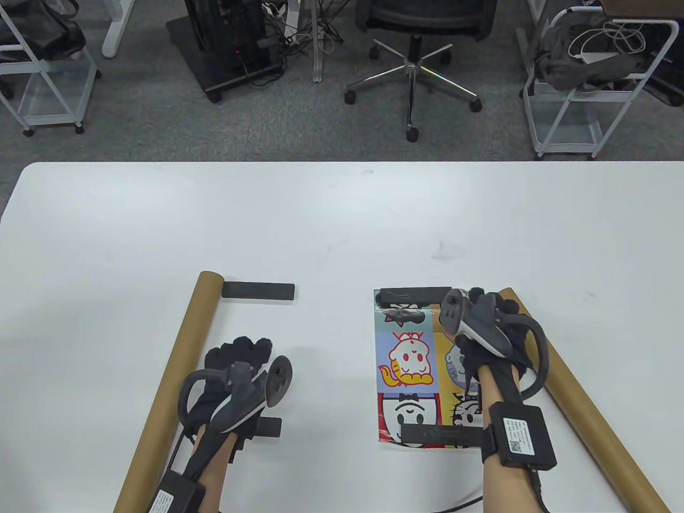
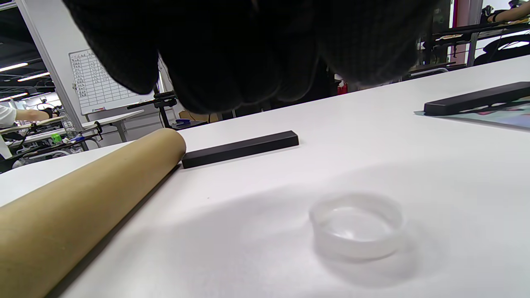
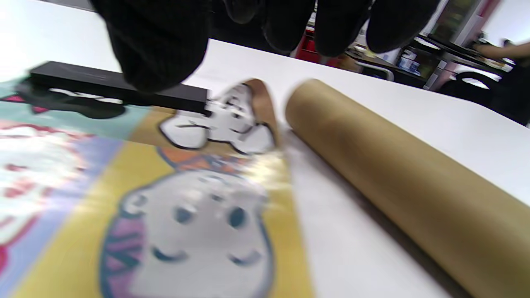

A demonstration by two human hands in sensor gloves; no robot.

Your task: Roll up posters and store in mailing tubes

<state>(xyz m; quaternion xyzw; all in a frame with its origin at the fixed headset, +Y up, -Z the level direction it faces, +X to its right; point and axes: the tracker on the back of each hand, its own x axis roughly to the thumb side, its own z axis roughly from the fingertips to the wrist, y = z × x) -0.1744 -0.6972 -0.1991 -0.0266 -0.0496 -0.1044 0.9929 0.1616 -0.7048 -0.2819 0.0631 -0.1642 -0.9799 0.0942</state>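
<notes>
A colourful cartoon poster (image 1: 414, 368) lies flat on the white table (image 1: 342, 224), with one black weight bar (image 1: 414, 295) on its far edge and another (image 1: 443, 434) on its near edge. My right hand (image 1: 481, 315) hovers over the poster's far right corner, fingers (image 3: 157, 45) spread and holding nothing. That corner (image 3: 256, 107) curls up. A brown mailing tube (image 1: 577, 395) lies just right of the poster. My left hand (image 1: 240, 350) is empty above the table beside a second tube (image 1: 176, 374). A clear plastic cap (image 2: 356, 225) lies under it.
A black bar (image 1: 258, 291) lies by the far end of the left tube, another (image 1: 267, 427) by my left wrist. Beyond the table's far edge are an office chair (image 1: 411, 69) and wire carts (image 1: 577, 101).
</notes>
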